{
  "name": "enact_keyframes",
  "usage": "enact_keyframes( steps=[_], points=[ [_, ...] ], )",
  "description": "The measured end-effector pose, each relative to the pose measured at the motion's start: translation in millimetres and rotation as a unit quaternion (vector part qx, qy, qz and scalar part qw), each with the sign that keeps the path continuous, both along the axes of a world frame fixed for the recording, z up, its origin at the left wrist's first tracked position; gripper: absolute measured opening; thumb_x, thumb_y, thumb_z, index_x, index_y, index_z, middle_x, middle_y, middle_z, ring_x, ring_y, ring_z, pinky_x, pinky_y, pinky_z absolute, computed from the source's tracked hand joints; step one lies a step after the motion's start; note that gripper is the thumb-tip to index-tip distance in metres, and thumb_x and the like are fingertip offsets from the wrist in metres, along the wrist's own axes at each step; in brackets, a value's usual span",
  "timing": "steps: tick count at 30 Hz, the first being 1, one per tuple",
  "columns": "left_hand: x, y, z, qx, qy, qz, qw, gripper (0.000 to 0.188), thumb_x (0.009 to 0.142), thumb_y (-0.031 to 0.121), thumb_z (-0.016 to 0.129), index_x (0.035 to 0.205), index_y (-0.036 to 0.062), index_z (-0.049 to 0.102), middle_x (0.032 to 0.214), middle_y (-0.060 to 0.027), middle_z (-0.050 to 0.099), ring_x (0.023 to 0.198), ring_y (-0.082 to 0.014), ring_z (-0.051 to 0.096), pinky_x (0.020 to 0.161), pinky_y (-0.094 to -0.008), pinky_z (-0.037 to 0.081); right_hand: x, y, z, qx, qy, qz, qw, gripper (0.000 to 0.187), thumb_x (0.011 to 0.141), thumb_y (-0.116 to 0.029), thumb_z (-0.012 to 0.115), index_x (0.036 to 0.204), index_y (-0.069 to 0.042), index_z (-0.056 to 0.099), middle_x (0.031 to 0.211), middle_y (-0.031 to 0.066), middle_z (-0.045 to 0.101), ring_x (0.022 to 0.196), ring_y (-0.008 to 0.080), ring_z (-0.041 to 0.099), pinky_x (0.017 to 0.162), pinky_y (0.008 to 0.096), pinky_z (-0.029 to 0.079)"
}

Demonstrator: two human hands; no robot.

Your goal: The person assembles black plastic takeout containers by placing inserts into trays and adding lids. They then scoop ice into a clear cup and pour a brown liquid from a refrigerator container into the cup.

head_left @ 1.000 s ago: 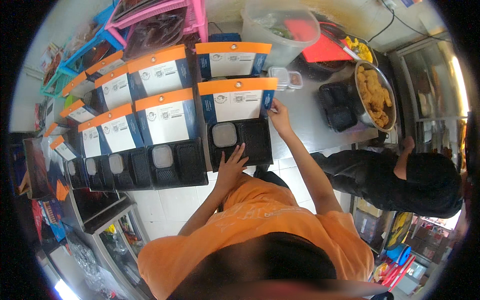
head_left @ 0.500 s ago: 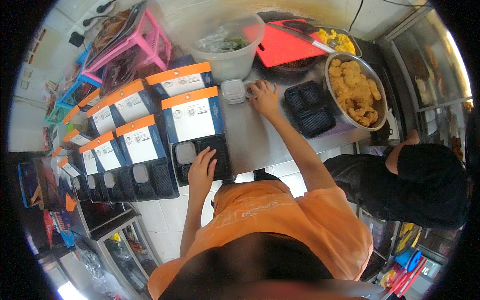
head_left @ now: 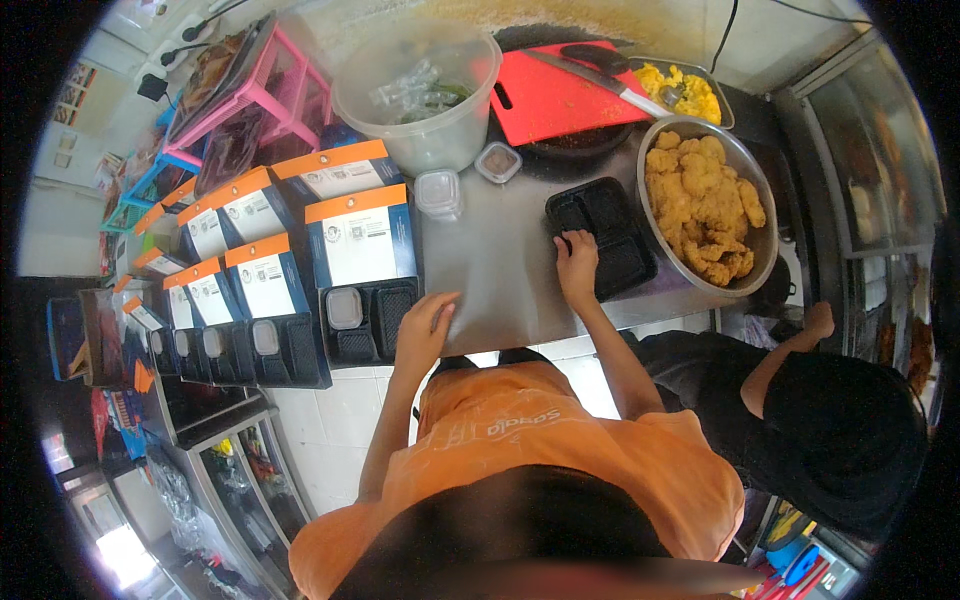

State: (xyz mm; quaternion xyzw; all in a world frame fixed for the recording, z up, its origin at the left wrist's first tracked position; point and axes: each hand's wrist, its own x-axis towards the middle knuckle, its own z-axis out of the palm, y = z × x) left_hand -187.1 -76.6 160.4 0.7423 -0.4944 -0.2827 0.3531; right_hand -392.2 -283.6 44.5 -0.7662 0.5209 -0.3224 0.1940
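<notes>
My right hand (head_left: 578,265) has its fingers curled over the left side of a black compartment tray (head_left: 622,262), in front of the bowl. Over the steel table's near edge is my left hand (head_left: 422,328), fingers stretched and thumb apart, holding nothing. Beside it stands an open meal box with an orange and blue lid (head_left: 362,240) raised; its black compartment tray (head_left: 385,312) has a small lidded cup (head_left: 345,308) in one compartment. Farther back are a clear lidded cup stack (head_left: 438,193) and a single lidded cup (head_left: 498,162) with something brownish inside.
More open boxes (head_left: 262,290) stand in rows at left. Behind are a translucent tub (head_left: 425,130), a red cutting board (head_left: 545,105) with a knife (head_left: 600,85), and a yellow food tray (head_left: 690,95). A steel bowl of fried pieces (head_left: 705,210) and a person in black (head_left: 800,400) are at right.
My right hand has left the small single cup and come nearer and rightward to the black tray. My left hand has moved off the filled box's tray, rightward.
</notes>
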Motion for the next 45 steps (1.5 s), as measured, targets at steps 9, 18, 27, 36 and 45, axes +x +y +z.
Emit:
enact_keyframes(
  steps=[9, 18, 27, 36, 45],
  points=[
    [-45.6, -54.3, -65.4, 0.028, 0.040, -0.119, 0.992, 0.032, 0.092, 0.014, 0.057, 0.123, 0.0053, 0.060, 0.122, -0.0162, 0.060, 0.110, -0.0303, 0.059, 0.096, -0.0388, 0.045, -10.5, -2.2, -9.2, 0.087, -0.108, 0.015, 0.990, 0.013, 0.077, -0.008, 0.071, 0.077, 0.002, 0.063, 0.078, 0.0150, 0.059, 0.076, 0.0315, 0.057, 0.071, 0.0403, 0.045],
    [-100.8, -113.1, -111.9, -0.037, -0.258, -0.279, 0.924, 0.062, 0.089, 0.014, 0.053, 0.146, 0.0056, 0.032, 0.153, -0.0102, 0.031, 0.140, -0.0258, 0.032, 0.112, -0.0462, 0.030, -19.9, -4.4, 14.4, 0.131, -0.170, 0.012, 0.977, 0.011, 0.084, -0.009, 0.065, 0.082, 0.001, 0.061, 0.081, 0.0159, 0.059, 0.081, 0.0334, 0.058, 0.077, 0.0408, 0.044],
    [-107.6, -92.4, -123.8, -0.024, -0.195, -0.259, 0.946, 0.037, 0.085, 0.016, 0.059, 0.120, 0.0067, 0.060, 0.136, -0.0120, 0.050, 0.129, -0.0259, 0.044, 0.106, -0.0465, 0.036, 0.3, 10.1, 87.4, -0.126, -0.002, -0.027, 0.992, 0.011, 0.086, -0.006, 0.060, 0.095, 0.001, 0.058, 0.092, 0.0183, 0.056, 0.087, 0.0381, 0.055, 0.077, 0.0458, 0.043],
    [7.3, 48.6, -42.0, -0.171, 0.520, 0.023, 0.836, 0.065, 0.096, 0.056, 0.040, 0.143, 0.0110, 0.040, 0.141, -0.0099, 0.047, 0.127, -0.0263, 0.047, 0.094, -0.0393, 0.047, 80.2, 121.3, 138.9, -0.324, -0.005, 0.252, 0.912, 0.019, 0.069, -0.011, 0.064, 0.088, -0.007, 0.061, 0.081, 0.0092, 0.053, 0.084, 0.0269, 0.054, 0.077, 0.0461, 0.040],
    [164.1, 388.1, 20.3, -0.173, 0.232, 0.578, 0.763, 0.033, 0.091, 0.022, 0.065, 0.111, -0.0036, 0.061, 0.102, -0.0098, 0.067, 0.092, -0.0186, 0.060, 0.085, -0.0331, 0.046, 280.3, 405.9, 118.1, -0.212, -0.024, 0.775, 0.594, 0.017, 0.075, -0.025, 0.066, 0.088, -0.014, 0.063, 0.094, -0.0014, 0.057, 0.100, 0.0193, 0.055, 0.094, 0.0457, 0.037]
  ],
)
